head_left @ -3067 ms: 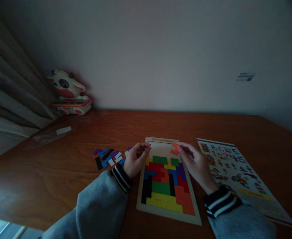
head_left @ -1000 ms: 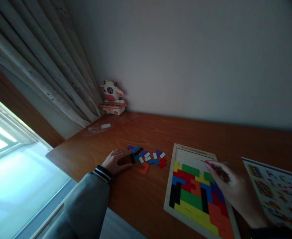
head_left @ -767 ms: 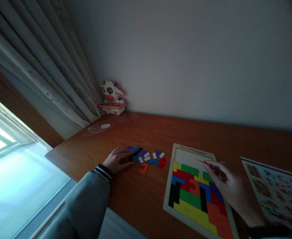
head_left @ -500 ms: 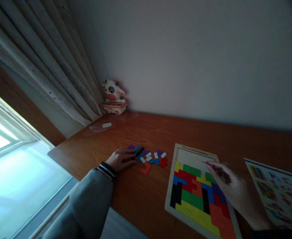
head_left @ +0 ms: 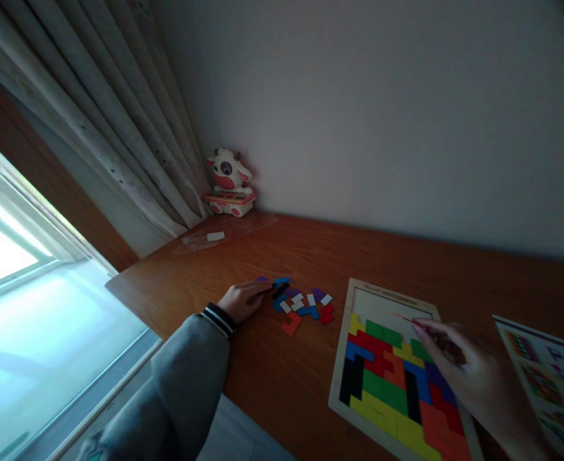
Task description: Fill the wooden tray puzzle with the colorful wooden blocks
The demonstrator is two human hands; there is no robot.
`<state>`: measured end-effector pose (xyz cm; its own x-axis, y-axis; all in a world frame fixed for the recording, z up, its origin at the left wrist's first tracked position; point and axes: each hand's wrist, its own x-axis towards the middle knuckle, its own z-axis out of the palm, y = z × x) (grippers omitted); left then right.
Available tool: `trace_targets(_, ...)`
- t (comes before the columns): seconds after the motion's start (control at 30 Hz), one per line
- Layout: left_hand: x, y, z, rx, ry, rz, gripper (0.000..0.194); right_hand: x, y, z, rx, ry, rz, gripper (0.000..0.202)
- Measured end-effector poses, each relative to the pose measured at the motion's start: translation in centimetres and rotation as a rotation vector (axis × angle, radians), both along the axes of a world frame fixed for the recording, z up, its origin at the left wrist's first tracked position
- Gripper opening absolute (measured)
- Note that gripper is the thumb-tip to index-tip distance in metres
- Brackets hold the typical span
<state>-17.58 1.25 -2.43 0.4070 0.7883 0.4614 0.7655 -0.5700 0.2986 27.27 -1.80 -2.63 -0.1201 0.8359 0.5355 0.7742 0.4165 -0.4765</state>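
My left hand (head_left: 246, 299) rests on the brown table at the left edge of a pile of loose coloured pieces, its fingertips beside a black piece (head_left: 280, 292). Whether those fingers grip anything is hidden. An orange piece (head_left: 291, 324) lies in front of the pile, and a red one (head_left: 326, 314) at its right. Over the right side of the wooden puzzle board (head_left: 340, 358), my right hand (head_left: 447, 352) is closed on a thin red stick (head_left: 401, 317). Coloured pieces fill the board's lower part; its top strip is bare.
A cow toy (head_left: 228, 182) with a keyboard stands at the back left, near the curtain (head_left: 118, 128). Before it lies clear plastic with a white label (head_left: 215, 236). A printed sheet (head_left: 545, 378) lies right of the board. The window is at left.
The view has shifted, so the scene sits further right. The left fingers have straightened and moved slightly at the pile, where a blue piece at the back lies at a different angle.
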Motion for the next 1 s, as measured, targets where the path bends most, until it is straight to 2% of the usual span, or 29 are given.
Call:
trace_targets(0.13,1.3,0.4,-0.2,0.008,-0.118,0.09,0.031,0.0,0.0,-0.2,-0.003,0.013,-0.004,0.039)
trace_targets(0.33,3.2,0.8,0.3,-0.093,-0.052,0.038,0.025,-0.1,-0.2,0.3,-0.001,0.007,-0.003,0.04)
trace_targets(0.53,4.1,1.3,1.8,-0.218,0.07,0.176,0.018,-0.3,-0.1,0.5,-0.013,0.03,0.011,0.037)
trace_targets(0.73,6.0,2.0,3.7,-0.337,0.246,0.36,0.022,0.6,0.0,-0.3,-0.03,0.005,-0.107,0.039)
trace_targets(1.0,7.3,3.9,5.2,-0.4,0.363,0.363,0.027,1.2,0.2,-0.2,-0.052,0.05,-0.148,0.041)
